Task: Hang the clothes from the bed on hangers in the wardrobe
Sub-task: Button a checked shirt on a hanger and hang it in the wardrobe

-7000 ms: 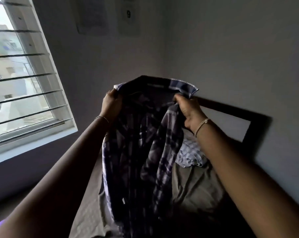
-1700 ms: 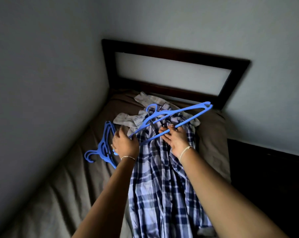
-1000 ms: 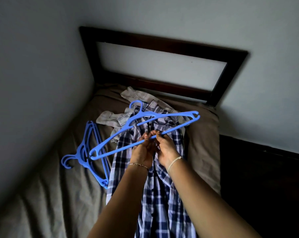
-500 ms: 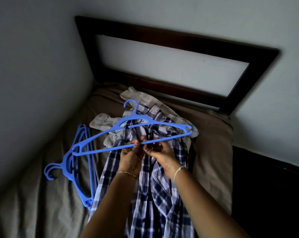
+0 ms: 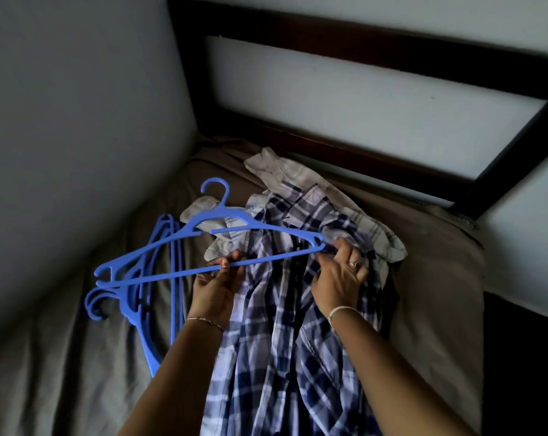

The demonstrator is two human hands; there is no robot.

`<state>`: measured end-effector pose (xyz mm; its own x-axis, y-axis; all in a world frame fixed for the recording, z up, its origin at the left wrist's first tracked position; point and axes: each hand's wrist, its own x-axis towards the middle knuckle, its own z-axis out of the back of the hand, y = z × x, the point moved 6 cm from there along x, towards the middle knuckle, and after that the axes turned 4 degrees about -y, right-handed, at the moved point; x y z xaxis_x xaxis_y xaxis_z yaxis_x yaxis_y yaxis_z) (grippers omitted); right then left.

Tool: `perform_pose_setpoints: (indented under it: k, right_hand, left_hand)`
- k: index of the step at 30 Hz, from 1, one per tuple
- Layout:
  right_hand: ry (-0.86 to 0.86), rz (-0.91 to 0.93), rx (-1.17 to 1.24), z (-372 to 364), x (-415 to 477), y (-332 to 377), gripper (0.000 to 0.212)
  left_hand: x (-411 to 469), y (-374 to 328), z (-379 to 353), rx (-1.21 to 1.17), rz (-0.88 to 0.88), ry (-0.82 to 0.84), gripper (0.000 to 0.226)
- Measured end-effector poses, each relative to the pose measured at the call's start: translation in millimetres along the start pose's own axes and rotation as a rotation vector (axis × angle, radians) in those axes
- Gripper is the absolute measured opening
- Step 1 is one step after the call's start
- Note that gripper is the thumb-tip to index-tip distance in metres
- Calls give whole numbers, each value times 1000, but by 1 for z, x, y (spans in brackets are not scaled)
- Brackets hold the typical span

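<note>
A blue-and-white plaid shirt [image 5: 285,341] lies lengthwise on the bed, collar toward the headboard. Above its collar I hold a blue plastic hanger [image 5: 178,243], hook pointing away from me. My left hand [image 5: 217,289] pinches the hanger's bottom bar near its middle. My right hand [image 5: 340,278] grips the shirt's shoulder fabric at the hanger's right end, which touches the cloth there. A pale checked garment [image 5: 301,177] lies crumpled under the shirt's collar.
Several more blue hangers [image 5: 159,297] lie stacked on the beige sheet [image 5: 62,372] left of the shirt. A dark wooden headboard [image 5: 360,36] stands beyond. A grey wall [image 5: 62,121] runs along the bed's left side. The bed's right edge drops into dark floor.
My right hand has moved right along the hanger to its right end and taken the shirt's shoulder. The hanger has levelled and lowered onto the collar. My left hand stays on the bar.
</note>
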<state>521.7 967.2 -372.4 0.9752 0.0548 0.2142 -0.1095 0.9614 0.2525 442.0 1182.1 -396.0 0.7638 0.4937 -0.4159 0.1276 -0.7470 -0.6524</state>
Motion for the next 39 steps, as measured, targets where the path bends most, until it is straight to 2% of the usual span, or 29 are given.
perform_pose_setpoints:
  k: [1, 3, 5, 7, 11, 12, 15, 16, 18, 19, 21, 24, 27, 29, 32, 34, 35, 39]
  right_hand:
    - [-20, 27, -24, -1, 2, 2, 38]
    - [45, 79, -101, -5, 8, 4, 37]
    - [149, 93, -155, -9, 19, -1, 45]
    - [165, 77, -165, -8, 30, -7, 51]
    - [-34, -151, 318, 19, 39, -18, 20]
    - [-59, -237, 397, 24, 40, -21, 19]
    - [-50, -437, 528, 33, 46, -30, 28]
    - [-48, -454, 556, 36, 49, -30, 25]
    - [-44, -476, 596, 43, 53, -32, 5]
    - [-44, -486, 631, 47, 55, -33, 15]
    - [-14, -465, 712, 58, 58, -30, 32]
    - [39, -381, 788, 77, 60, -22, 43]
    - [99, -374, 778, 83, 59, -29, 44]
    - [116, -349, 688, 85, 60, -40, 45]
    - [64, -274, 586, 90, 63, -57, 33]
    - [40, -247, 634, 87, 62, -59, 23]
    - [52, -228, 690, 81, 62, -58, 25]
    - [281, -303, 918, 49, 53, -53, 35]
  left_hand:
    - [0, -2, 3, 8, -6, -11, 9]
    - [0, -4, 4, 20, 4, -16, 18]
    - [1, -5, 2, 51, 0, -9, 20]
    - [2, -7, 0, 89, -22, -4, 20]
    - [4, -6, -2, 125, -25, 4, 20]
    - [4, -6, -5, 131, -20, 9, 20]
    - [2, -5, -17, 110, -13, 28, 22]
    - [1, -5, -23, 85, -8, 39, 22]
    - [1, -3, -36, 41, 6, 65, 23]
    - [1, -2, -44, 32, 14, 80, 23]
    - [0, 5, -62, 25, 34, 104, 24]
    - [-2, 23, -91, 9, 73, 145, 23]
    - [-6, 48, -115, 17, 107, 196, 21]
    - [-6, 64, -123, 0, 131, 205, 20]
    - [-2, 86, -124, -17, 158, 184, 21]
    - [0, 98, -121, 5, 171, 164, 21]
    - [0, 102, -121, 16, 180, 158, 21]
    - [1, 117, -122, 93, 212, 138, 23]
